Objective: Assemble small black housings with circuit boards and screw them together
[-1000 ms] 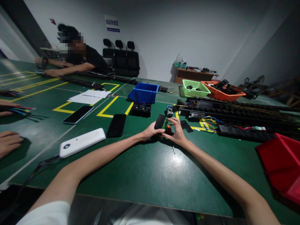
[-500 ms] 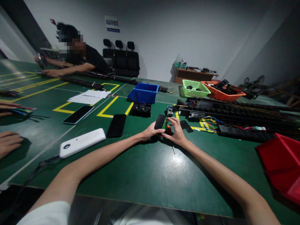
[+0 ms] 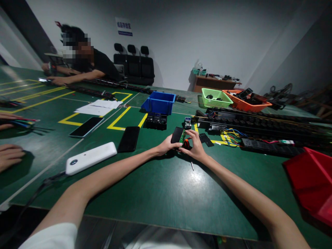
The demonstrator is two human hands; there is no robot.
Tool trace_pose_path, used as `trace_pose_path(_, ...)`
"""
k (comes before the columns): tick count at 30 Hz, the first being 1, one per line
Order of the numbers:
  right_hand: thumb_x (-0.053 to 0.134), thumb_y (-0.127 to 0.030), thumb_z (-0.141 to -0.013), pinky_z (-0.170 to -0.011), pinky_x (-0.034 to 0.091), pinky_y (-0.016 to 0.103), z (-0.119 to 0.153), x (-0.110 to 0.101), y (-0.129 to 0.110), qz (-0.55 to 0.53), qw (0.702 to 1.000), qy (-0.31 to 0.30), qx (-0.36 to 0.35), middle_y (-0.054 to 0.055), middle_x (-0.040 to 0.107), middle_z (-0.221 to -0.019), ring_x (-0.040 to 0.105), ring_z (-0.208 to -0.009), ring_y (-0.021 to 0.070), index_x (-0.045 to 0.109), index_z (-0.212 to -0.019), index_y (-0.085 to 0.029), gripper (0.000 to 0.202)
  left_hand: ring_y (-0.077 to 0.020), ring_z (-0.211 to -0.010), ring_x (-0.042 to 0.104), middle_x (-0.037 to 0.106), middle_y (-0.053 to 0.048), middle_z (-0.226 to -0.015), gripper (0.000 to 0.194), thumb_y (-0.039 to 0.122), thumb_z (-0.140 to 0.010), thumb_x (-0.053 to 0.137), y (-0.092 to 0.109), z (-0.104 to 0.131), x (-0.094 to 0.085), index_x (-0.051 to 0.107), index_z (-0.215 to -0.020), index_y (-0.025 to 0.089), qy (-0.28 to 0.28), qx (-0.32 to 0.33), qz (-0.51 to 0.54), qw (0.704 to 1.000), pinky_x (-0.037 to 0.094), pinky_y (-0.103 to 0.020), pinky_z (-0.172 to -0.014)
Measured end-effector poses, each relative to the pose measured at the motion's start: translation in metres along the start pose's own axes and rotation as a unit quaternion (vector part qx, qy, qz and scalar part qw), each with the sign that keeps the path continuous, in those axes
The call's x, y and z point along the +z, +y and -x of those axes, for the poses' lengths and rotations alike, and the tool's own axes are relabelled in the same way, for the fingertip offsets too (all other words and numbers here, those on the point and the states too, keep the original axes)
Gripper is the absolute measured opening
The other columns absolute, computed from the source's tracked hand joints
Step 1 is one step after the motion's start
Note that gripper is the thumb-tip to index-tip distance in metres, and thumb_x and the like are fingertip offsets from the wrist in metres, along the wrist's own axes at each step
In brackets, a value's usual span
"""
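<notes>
My left hand [image 3: 166, 145] grips a small black housing [image 3: 177, 135] just above the green tabletop. Along its right side a green circuit board [image 3: 183, 137] shows. Thumb and fingers of my right hand [image 3: 195, 147] are closed on the board's edge. Between my hands appears an orange-and-black handle [image 3: 186, 143], and a thin metal shaft [image 3: 192, 166] sticks out below my right hand; they look like a screwdriver, partly hidden. Flat black pieces [image 3: 206, 139] lie right of my hands. A small device with a bluish top [image 3: 187, 122] stands just behind.
Black modules [image 3: 156, 121] stand before a blue bin [image 3: 160, 102]. Left lie two phones [image 3: 129, 139] and a white power bank [image 3: 91, 158]. Long black wired assemblies [image 3: 249, 126], a green basket [image 3: 216, 98], an orange basket [image 3: 245, 103] and a red bin [image 3: 311, 183] are right. Co-workers' hands [image 3: 10, 157] are left.
My hands and the circuit board stay nearly still. Across the table, the co-worker's head and far hand have shifted slightly.
</notes>
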State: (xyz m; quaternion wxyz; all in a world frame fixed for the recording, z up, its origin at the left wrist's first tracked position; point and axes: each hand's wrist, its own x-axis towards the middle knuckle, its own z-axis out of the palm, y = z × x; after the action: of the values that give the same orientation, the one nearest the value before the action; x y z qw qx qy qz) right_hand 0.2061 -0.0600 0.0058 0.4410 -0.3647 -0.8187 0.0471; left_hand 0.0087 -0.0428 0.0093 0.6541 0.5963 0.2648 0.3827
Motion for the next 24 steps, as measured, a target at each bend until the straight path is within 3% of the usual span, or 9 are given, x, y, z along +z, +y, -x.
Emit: trace_pose_path(24, 0.076, -0.043, -0.073, -0.100, 0.049, 0.055, 0.0001, -0.0003, -0.0009, -0.001, 1.000, 0.001, 0.005, 0.013, 0.041, -0.136, 0.044, -0.128, 0.0326, 0.033, -0.142, -0.028, 0.083, -0.0141, -0.074, 0.063, 0.062, -0.007, -0.099, 0.063, 0.038, -0.072, 0.076, -0.0002, 0.0002, -0.0001, 0.049, -0.124, 0.016, 0.005, -0.003, -0.006, 1.000, 0.056, -0.030, -0.067)
